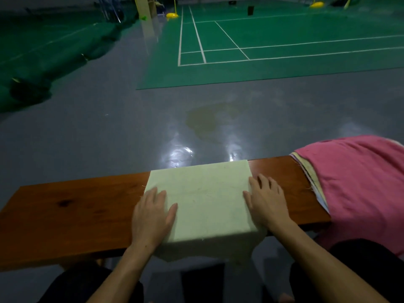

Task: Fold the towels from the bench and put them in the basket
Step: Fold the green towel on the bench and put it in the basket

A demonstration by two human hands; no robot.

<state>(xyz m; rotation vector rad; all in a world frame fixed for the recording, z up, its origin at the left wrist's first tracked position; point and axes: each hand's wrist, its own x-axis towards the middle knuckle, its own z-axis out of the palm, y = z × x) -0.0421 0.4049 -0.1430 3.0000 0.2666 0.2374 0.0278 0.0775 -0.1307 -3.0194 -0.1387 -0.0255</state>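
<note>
Head view: a pale yellow-green cloth towel (205,197) lies flat across a reddish-brown wooden bench (72,206), its near edge hanging over the front. The left hand (153,215) and right hand (265,197) press flat, fingers straight, on its left and right edges. A pile of towels topped by a pink cloth (358,182) drapes the bench's right end; beyond lie a grey glossy floor (98,132) and a green badminton court (273,51).

The bench (76,206) is polished reddish wood with visible grain. The pale towel (205,200) is matt woven cloth with frayed edges; the pink towel (360,182) looks soft, and the grey floor (109,138) glossy
</note>
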